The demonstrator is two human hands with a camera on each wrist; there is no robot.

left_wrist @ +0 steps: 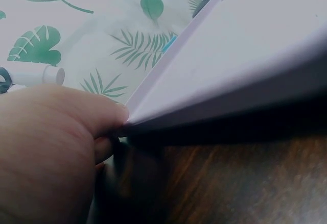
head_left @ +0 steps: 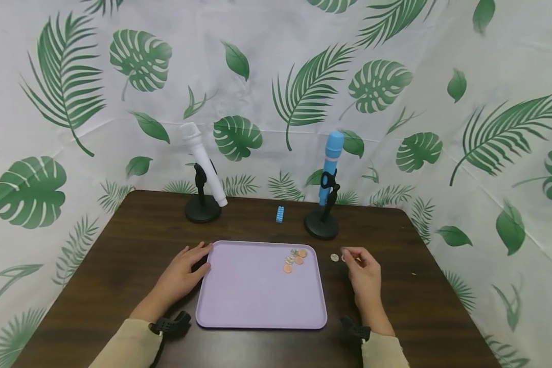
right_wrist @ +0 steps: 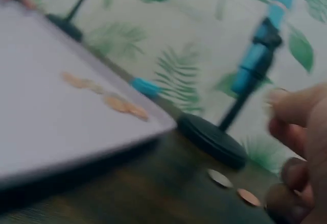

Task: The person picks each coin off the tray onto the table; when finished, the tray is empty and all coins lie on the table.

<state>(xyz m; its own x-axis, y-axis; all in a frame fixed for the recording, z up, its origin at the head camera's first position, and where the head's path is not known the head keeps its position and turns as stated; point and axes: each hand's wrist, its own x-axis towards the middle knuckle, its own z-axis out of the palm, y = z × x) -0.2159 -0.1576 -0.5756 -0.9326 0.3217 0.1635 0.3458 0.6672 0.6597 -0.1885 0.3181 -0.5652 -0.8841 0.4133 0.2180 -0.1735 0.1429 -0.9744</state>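
Note:
A lilac tray (head_left: 257,296) lies on the dark wooden table, with several copper and silver coins (head_left: 299,260) grouped near its far right corner. My left hand (head_left: 179,276) rests at the tray's left edge, fingers loosely extended and fingertips touching the rim near the far corner. Right of the tray, my right hand (head_left: 365,278) pinches a coin (right_wrist: 274,95) between thumb and fingertips, its thin edge showing in the right wrist view. Below those fingers, a silver coin (right_wrist: 219,178) and a copper coin (right_wrist: 249,197) lie on the table.
Behind the tray stand a white microphone (head_left: 204,161) on a black stand (head_left: 202,208) and a blue microphone (head_left: 332,153) on another black stand (head_left: 321,225). Between them lies a small blue ridged block (head_left: 280,214). A leaf-patterned cloth (head_left: 257,61) hangs behind the table (head_left: 418,306).

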